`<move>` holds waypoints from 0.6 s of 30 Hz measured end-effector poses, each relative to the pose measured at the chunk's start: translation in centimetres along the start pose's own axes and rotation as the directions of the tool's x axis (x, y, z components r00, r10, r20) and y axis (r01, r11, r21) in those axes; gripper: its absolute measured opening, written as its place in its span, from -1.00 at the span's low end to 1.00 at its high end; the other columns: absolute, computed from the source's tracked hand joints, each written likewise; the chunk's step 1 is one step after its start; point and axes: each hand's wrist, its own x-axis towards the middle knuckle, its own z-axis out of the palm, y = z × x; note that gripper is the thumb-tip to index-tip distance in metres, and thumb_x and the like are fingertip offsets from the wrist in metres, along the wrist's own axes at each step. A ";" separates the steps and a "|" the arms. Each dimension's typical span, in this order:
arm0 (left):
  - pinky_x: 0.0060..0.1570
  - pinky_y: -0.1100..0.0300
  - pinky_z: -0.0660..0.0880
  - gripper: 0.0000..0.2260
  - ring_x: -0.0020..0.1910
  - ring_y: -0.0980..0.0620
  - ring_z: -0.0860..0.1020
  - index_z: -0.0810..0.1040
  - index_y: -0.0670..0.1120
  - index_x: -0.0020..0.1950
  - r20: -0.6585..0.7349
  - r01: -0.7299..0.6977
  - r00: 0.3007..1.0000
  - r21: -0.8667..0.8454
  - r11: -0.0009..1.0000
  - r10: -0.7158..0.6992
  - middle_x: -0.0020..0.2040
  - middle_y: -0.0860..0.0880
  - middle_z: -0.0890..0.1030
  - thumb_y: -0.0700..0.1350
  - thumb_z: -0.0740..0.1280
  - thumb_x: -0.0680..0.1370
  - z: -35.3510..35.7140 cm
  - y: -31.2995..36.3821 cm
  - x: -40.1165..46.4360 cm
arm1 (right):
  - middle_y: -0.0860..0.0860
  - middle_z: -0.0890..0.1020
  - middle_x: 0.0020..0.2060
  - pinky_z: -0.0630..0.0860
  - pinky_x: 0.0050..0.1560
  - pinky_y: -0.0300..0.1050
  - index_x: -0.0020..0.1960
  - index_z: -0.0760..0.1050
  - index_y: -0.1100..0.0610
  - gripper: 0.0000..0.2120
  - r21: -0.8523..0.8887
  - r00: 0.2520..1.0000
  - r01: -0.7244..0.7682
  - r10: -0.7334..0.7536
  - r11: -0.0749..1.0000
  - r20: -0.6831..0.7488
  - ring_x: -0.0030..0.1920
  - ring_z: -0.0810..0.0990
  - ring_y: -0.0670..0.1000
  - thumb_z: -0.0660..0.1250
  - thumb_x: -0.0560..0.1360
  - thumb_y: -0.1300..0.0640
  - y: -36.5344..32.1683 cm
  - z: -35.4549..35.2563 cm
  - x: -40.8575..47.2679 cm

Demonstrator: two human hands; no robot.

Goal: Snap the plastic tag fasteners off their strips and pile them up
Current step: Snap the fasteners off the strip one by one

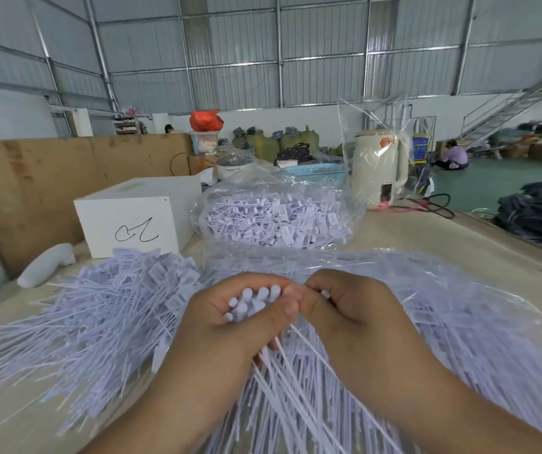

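While both hands meet at centre frame, the entries read as follows.

Left hand: the left hand curls its fingers round a bundle of white plastic tag fasteners; their rounded ends stick up out of the fist and their thin tails run down toward the viewer.

Right hand: the right hand touches the left at the fingertips; its grip is a pinch on one white fastener end, which shows just past the thumb.

Loose pile: a spread heap of white fasteners with flat tag heads lies on the bench, left of the hands, tails fanned out toward the near edge.

Open bag: a clear plastic sheet holding more white fasteners lies under and right of the hands.

Far bag: a clear plastic bag filled with white fasteners sits beyond the hands, mid-bench.

White box: a white cardboard box with a black pen scrawl on its front stands just behind the loose pile.

White bottle: a white plastic bottle lies on its side left of the box.

Kettle: a cream electric kettle inside a clear bag stands at the far right of the bench, beside a pale blue plastic basket.

Backdrop: a brown cardboard sheet stands upright along the left.
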 end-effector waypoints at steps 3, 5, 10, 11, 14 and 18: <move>-0.22 0.10 0.57 -0.78 -0.24 -0.11 0.65 0.73 0.03 -0.16 -0.039 0.017 0.999 -0.066 0.998 -0.019 -0.20 -0.07 0.71 -0.03 0.53 0.21 0.4 0.3 0.0 | -0.11 0.36 -0.57 0.18 -0.49 -0.18 -0.34 0.40 0.08 -0.64 -0.005 0.992 0.075 -0.075 0.997 -0.104 -0.53 0.25 -0.09 0.23 0.55 -0.10 -0.2 0.4 -0.3; -0.31 0.31 0.52 -0.82 -0.28 0.08 0.64 0.72 -0.01 -0.22 0.005 0.053 0.999 -0.172 0.984 -0.053 -0.25 -0.03 0.70 -0.10 0.53 0.19 0.4 0.6 0.1 | -0.10 0.32 -0.56 0.18 -0.47 -0.16 -0.32 0.42 0.10 -0.60 0.121 0.990 0.092 -0.078 0.988 -0.116 -0.50 0.22 -0.12 0.24 0.57 -0.13 -0.3 0.6 -0.3; -0.39 0.31 0.50 -0.80 -0.39 0.10 0.57 0.67 -0.07 -0.33 0.093 0.089 0.993 -0.195 0.977 -0.072 -0.37 -0.05 0.60 -0.03 0.52 0.11 -1.0 0.8 0.1 | -0.07 0.35 -0.56 0.25 -0.44 -0.24 -0.32 0.56 0.10 -0.74 0.409 0.937 -0.166 0.014 0.898 0.350 -0.51 0.27 -0.05 0.32 0.46 -0.04 0.1 -1.7 0.8; -0.40 0.31 0.49 -0.81 -0.41 0.10 0.56 0.67 -0.07 -0.33 0.115 0.098 0.990 -0.186 0.978 -0.077 -0.37 -0.06 0.60 -0.04 0.51 0.13 -1.3 0.7 0.2 | -0.05 0.39 -0.57 0.28 -0.45 -0.25 -0.28 0.57 0.16 -0.73 0.397 0.893 -0.218 0.017 0.892 0.450 -0.52 0.30 -0.04 0.33 0.46 -0.02 0.2 -2.3 1.0; -0.35 0.34 0.47 -0.81 -0.37 0.10 0.55 0.67 -0.08 -0.32 0.128 0.095 0.989 -0.134 0.986 -0.078 -0.36 -0.04 0.59 -0.02 0.51 0.16 -1.3 0.2 0.4 | -0.07 0.36 -0.56 0.24 -0.44 -0.19 -0.30 0.51 0.16 -0.69 0.340 0.850 -0.296 0.084 0.892 0.520 -0.53 0.26 -0.04 0.33 0.47 -0.05 0.4 -2.8 1.1; -0.33 0.32 0.49 -0.82 -0.34 0.07 0.57 0.68 -0.07 -0.28 -0.009 0.107 0.994 -0.136 0.985 -0.110 -0.34 -0.04 0.62 -0.08 0.55 0.17 -0.7 -0.6 0.7 | -0.14 0.28 -0.56 0.19 -0.49 -0.30 -0.37 0.42 0.04 -0.64 0.198 0.959 -0.186 0.134 0.962 0.251 -0.54 0.21 -0.15 0.32 0.53 -0.10 0.2 -1.4 0.8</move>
